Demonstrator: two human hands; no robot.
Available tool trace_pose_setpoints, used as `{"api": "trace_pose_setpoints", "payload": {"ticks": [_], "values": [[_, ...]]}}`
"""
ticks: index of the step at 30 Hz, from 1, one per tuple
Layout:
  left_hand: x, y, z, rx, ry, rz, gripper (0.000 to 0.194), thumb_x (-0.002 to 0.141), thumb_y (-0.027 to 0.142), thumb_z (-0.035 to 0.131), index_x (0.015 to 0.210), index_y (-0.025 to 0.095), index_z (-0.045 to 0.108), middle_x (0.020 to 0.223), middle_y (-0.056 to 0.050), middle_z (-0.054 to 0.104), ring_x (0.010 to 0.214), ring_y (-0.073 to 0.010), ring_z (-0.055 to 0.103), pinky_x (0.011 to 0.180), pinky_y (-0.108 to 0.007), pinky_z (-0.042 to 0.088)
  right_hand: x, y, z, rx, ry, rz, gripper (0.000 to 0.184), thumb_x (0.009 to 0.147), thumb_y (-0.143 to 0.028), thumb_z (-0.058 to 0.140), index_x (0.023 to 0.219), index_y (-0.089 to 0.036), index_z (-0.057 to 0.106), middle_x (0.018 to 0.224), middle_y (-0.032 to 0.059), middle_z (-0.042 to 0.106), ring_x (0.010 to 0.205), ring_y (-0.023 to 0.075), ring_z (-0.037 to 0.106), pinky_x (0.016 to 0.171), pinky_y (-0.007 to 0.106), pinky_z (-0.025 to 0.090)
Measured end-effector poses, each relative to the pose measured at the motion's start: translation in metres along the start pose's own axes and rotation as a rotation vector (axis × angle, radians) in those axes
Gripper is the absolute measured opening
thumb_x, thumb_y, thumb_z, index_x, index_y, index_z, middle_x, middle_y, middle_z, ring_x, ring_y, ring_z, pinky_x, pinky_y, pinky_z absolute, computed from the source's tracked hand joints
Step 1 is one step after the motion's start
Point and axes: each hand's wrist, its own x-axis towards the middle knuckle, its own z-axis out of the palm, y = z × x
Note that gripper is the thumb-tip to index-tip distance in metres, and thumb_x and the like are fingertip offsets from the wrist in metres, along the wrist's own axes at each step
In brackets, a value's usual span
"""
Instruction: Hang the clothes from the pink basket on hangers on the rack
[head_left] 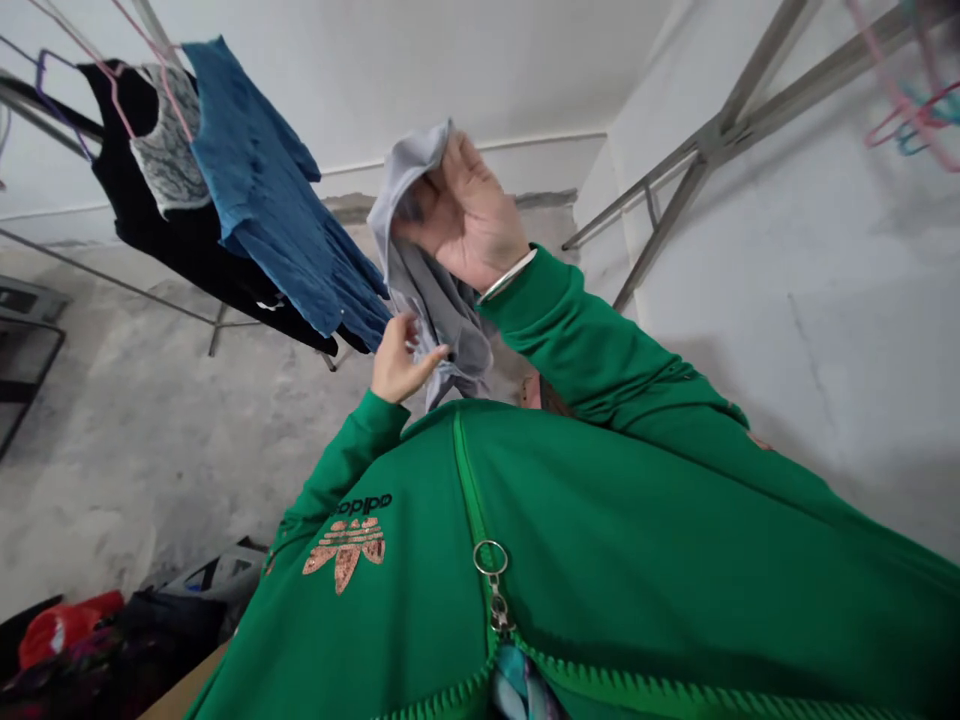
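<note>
While a crumpled grey cloth [435,300] hung between both hands, the right hand [469,210], silver bangle [508,276] at its wrist, lay with fingers [457,170] together, flat on the upper fold. The left hand [397,362] pinched the lower part between fingertips [427,358]. A green zip jacket [600,520] showed black "adidas" lettering [363,505] above a copper trefoil [345,550].

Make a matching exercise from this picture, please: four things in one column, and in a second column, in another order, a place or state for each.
Things:
1. Right hand
2. Left hand
3. Blue garment
4. Zip ring

Places or states:
A. Hangs on the drying rack
B. Pinches the grey cloth
C. Wears a metal bangle
D. Hangs on the green jacket

Pairs: 1-C, 2-B, 3-A, 4-D
</note>
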Motion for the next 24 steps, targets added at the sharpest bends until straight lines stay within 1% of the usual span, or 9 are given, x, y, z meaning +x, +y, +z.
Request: {"api": "trace_pose_setpoints", "payload": {"ticks": [4,7,9,12,15,17,19,22,24], "values": [[0.024,-0.022,0.034,0.102,0.091,-0.085,0.038,0.070,0.036,0.072,0.099,0.019,0.053,0.098,-0.007,0.058,0.100,-0.0249,0.057,0.087,-0.039,0.048,-0.007,-0.010,0.017,-0.134,-0.027,-0.081,0.024,0.089,-0.019,0.044,0.079,-0.036,0.058,0.088,-0.0123,0.068,0.103,0.0105,0.062,0.083,0.029,0.057],[0.047,-0.047,0.022,0.051,0.119,-0.204,0.015,0.070,0.022,0.063,0.083,0.018,0.055,0.085,-0.004,0.059,0.092,-0.0226,0.058,0.087,-0.037,0.046,-0.010,-0.023,0.014,-0.135,-0.064,-0.177,0.025,0.091,-0.019,0.042,0.081,-0.035,0.059,0.089,-0.0139,0.068,0.099,0.0099,0.064,0.084,0.031,0.058],[0.056,-0.058,0.000,-0.025,0.100,-0.298,0.011,0.067,0.021,0.063,0.072,0.018,0.053,0.069,0.001,0.053,0.075,-0.0181,0.055,0.076,-0.033,0.046,-0.010,-0.032,0.004,-0.103,-0.072,-0.241,0.028,0.092,-0.017,0.041,0.082,-0.036,0.059,0.089,-0.0156,0.069,0.097,0.0086,0.064,0.086,0.032,0.058],[0.063,-0.065,-0.042,-0.124,0.019,-0.377,0.023,0.059,0.027,0.070,0.065,0.018,0.049,0.060,0.005,0.045,0.062,-0.0126,0.046,0.063,-0.026,0.040,-0.009,-0.044,-0.012,-0.078,-0.084,-0.311,0.031,0.094,-0.016,0.038,0.084,-0.035,0.060,0.089,-0.0158,0.069,0.098,0.0077,0.063,0.089,0.036,0.057],[0.072,-0.060,-0.085,-0.092,-0.148,-0.370,0.032,0.051,0.031,0.075,0.065,0.018,0.049,0.058,0.006,0.044,0.057,-0.0100,0.040,0.057,-0.023,0.033,-0.009,-0.052,-0.021,-0.082,-0.079,-0.355,0.025,0.092,-0.018,0.045,0.083,-0.035,0.061,0.088,-0.0159,0.069,0.098,0.0083,0.064,0.088,0.037,0.057],[0.080,-0.053,-0.111,0.019,-0.183,-0.328,0.032,0.052,0.033,0.074,0.064,0.018,0.049,0.056,0.007,0.042,0.054,-0.0089,0.036,0.054,-0.022,0.029,-0.009,-0.056,-0.023,-0.105,-0.047,-0.371,0.020,0.087,-0.022,0.052,0.080,-0.037,0.062,0.087,-0.0170,0.068,0.098,0.0087,0.064,0.086,0.035,0.058],[0.089,-0.047,-0.136,0.174,-0.085,-0.268,0.026,0.057,0.030,0.071,0.064,0.018,0.049,0.056,0.006,0.041,0.054,-0.0091,0.036,0.053,-0.022,0.028,-0.008,-0.058,-0.024,-0.147,0.001,-0.383,0.015,0.083,-0.026,0.058,0.078,-0.039,0.061,0.088,-0.0168,0.068,0.100,0.0102,0.064,0.085,0.034,0.059],[0.103,-0.043,-0.172,0.400,0.227,-0.202,0.016,0.061,0.015,0.065,0.068,0.017,0.050,0.060,0.006,0.044,0.061,-0.0108,0.041,0.059,-0.022,0.034,-0.008,-0.060,-0.025,-0.233,0.080,-0.368,0.006,0.076,-0.034,0.063,0.077,-0.039,0.060,0.091,-0.0143,0.068,0.107,0.0131,0.062,0.087,0.035,0.058],[0.110,-0.045,-0.187,0.398,0.379,-0.203,0.016,0.065,0.008,0.059,0.069,0.018,0.048,0.059,0.006,0.042,0.067,-0.0120,0.044,0.066,-0.023,0.039,-0.009,-0.060,-0.022,-0.270,0.098,-0.358,0.005,0.076,-0.037,0.062,0.079,-0.037,0.059,0.093,-0.0129,0.068,0.109,0.0136,0.061,0.089,0.038,0.057]]}}
